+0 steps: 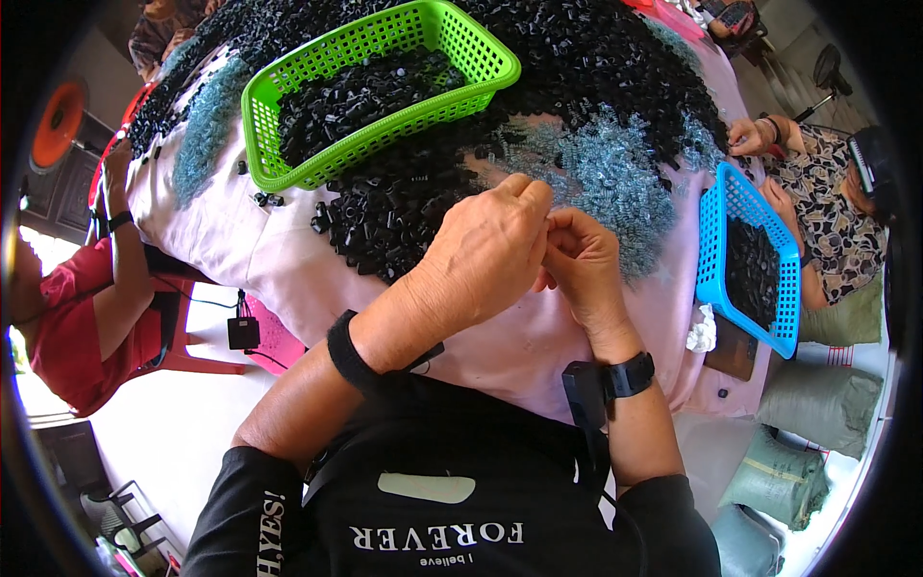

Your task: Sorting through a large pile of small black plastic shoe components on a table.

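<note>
My left hand (488,242) and my right hand (585,258) meet over the near side of the cloth-covered table. Both have thumb and fingers pinched together, the left one seen from its back. Whatever lies between the fingertips is too small or hidden to make out. Just beyond them spreads a heap of clear bluish, coil-like plastic pieces (625,188). Left of my left hand lies a pile of small black plastic parts (370,226). Farther back, a green slotted basket (478,46) sits on the heap with similar black parts inside.
A blue basket (713,255) of black parts stands at the table's right edge, near a co-worker's hands (755,137). White crumpled paper (702,330) lies beside it. Another person in red (82,308) sits at left. Filled sacks (822,404) stand on the floor at right.
</note>
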`<action>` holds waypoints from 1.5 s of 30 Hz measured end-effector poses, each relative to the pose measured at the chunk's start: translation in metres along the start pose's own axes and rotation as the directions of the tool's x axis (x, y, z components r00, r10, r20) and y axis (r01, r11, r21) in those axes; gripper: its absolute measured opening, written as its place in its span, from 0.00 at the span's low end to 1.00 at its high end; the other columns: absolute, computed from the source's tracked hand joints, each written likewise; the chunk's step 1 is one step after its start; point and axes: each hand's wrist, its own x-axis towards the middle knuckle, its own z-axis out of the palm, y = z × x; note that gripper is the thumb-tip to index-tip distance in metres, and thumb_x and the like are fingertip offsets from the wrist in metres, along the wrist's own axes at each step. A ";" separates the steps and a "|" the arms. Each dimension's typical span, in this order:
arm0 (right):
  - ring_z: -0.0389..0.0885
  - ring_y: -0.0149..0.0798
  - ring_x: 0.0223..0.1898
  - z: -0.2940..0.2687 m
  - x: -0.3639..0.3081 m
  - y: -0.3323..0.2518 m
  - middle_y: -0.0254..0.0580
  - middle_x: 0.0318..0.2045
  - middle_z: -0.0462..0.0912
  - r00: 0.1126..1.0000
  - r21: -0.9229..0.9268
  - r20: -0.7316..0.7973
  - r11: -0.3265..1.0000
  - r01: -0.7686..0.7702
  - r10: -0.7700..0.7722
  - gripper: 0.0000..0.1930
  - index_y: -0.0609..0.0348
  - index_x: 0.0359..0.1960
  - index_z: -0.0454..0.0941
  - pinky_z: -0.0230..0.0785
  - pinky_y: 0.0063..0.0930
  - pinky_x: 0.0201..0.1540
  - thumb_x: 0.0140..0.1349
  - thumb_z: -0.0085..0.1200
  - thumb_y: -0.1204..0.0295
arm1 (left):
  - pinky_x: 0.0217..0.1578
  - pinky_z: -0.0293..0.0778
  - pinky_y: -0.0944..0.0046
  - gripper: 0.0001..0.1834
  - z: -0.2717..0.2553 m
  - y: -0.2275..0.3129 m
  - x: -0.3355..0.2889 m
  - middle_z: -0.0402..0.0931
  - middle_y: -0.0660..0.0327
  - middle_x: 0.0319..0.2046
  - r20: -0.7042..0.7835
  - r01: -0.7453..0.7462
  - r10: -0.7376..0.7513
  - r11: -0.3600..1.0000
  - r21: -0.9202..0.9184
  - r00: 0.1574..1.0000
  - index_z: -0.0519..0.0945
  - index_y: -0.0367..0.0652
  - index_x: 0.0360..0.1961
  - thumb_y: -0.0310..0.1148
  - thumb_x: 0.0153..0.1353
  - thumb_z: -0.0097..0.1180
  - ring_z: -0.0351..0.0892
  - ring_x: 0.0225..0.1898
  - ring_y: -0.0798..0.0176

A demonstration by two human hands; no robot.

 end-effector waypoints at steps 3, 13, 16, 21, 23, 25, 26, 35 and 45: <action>0.80 0.24 0.22 -0.002 0.000 0.001 0.36 0.27 0.85 1.000 -0.015 -0.014 1.000 -0.007 0.007 0.10 0.62 0.41 0.77 0.73 0.17 0.24 0.65 0.65 0.71 | 0.32 0.76 0.48 0.03 -0.002 0.006 0.000 0.75 0.49 0.30 0.018 -0.005 0.004 1.000 0.015 1.000 0.73 0.35 0.32 0.24 0.61 0.53 0.79 0.32 0.41; 0.84 0.25 0.27 -0.001 0.001 0.002 0.37 0.29 0.86 0.999 -0.005 0.001 0.999 0.033 -0.033 0.09 0.62 0.43 0.77 0.77 0.17 0.30 0.67 0.62 0.72 | 0.32 0.77 0.49 0.03 -0.002 0.000 -0.001 0.75 0.50 0.30 -0.024 -0.045 0.045 0.999 -0.010 0.999 0.74 0.36 0.32 0.24 0.61 0.54 0.79 0.32 0.42; 0.83 0.24 0.28 -0.003 0.002 0.009 0.36 0.30 0.86 0.998 0.077 -0.046 0.996 0.050 -0.047 0.09 0.62 0.44 0.77 0.77 0.17 0.31 0.68 0.61 0.71 | 0.32 0.77 0.50 0.04 0.002 0.007 -0.002 0.74 0.51 0.31 -0.012 -0.041 0.042 0.998 0.040 0.999 0.74 0.36 0.34 0.25 0.60 0.55 0.79 0.31 0.43; 0.83 0.25 0.29 -0.004 0.004 0.015 0.36 0.30 0.86 0.994 0.025 -0.058 0.995 0.096 -0.094 0.08 0.61 0.44 0.77 0.78 0.18 0.33 0.69 0.60 0.71 | 0.36 0.79 0.51 0.07 0.008 0.012 -0.012 0.75 0.52 0.33 -0.022 -0.054 0.057 0.991 0.123 0.998 0.74 0.38 0.36 0.29 0.61 0.58 0.80 0.37 0.45; 0.84 0.26 0.30 -0.004 0.004 0.013 0.37 0.31 0.86 0.989 0.010 -0.076 0.992 0.126 -0.125 0.08 0.61 0.44 0.77 0.78 0.18 0.33 0.69 0.60 0.71 | 0.38 0.79 0.51 0.06 -0.003 0.009 -0.009 0.76 0.51 0.35 0.017 -0.029 0.027 0.995 0.100 0.999 0.75 0.38 0.38 0.27 0.62 0.57 0.80 0.38 0.43; 0.87 0.30 0.31 -0.004 0.001 0.003 0.41 0.33 0.88 1.000 0.144 0.000 0.989 0.014 -0.014 0.06 0.59 0.42 0.77 0.79 0.19 0.33 0.69 0.58 0.71 | 0.38 0.78 0.50 0.06 -0.012 -0.011 -0.004 0.78 0.50 0.35 -0.082 0.011 -0.001 0.994 0.112 0.997 0.78 0.38 0.40 0.26 0.62 0.56 0.81 0.39 0.43; 0.87 0.30 0.31 -0.002 0.001 0.001 0.41 0.33 0.88 1.000 0.147 0.001 0.989 0.014 -0.014 0.06 0.59 0.42 0.77 0.79 0.19 0.33 0.69 0.58 0.71 | 0.38 0.78 0.50 0.06 -0.018 -0.022 -0.003 0.79 0.49 0.35 -0.121 0.031 -0.013 0.989 0.146 0.993 0.78 0.38 0.40 0.26 0.62 0.56 0.81 0.40 0.43; 0.88 0.31 0.32 -0.003 0.002 0.001 0.42 0.35 0.88 0.998 0.014 -0.034 0.998 0.061 -0.060 0.05 0.59 0.41 0.78 0.81 0.21 0.35 0.68 0.59 0.73 | 0.53 0.67 0.52 0.07 -0.050 -0.048 -0.024 0.80 0.58 0.39 -0.035 0.151 -0.150 0.907 0.392 0.988 0.84 0.43 0.36 0.23 0.55 0.60 0.77 0.48 0.51; 0.87 0.31 0.34 -0.003 0.003 0.001 0.43 0.36 0.88 0.997 0.046 -0.062 0.998 0.045 -0.043 0.10 0.64 0.47 0.82 0.80 0.21 0.38 0.69 0.58 0.73 | 0.49 0.69 0.51 0.09 -0.036 -0.060 0.005 0.81 0.56 0.38 -0.035 0.050 -0.040 0.940 0.337 0.999 0.85 0.42 0.36 0.21 0.56 0.56 0.77 0.47 0.49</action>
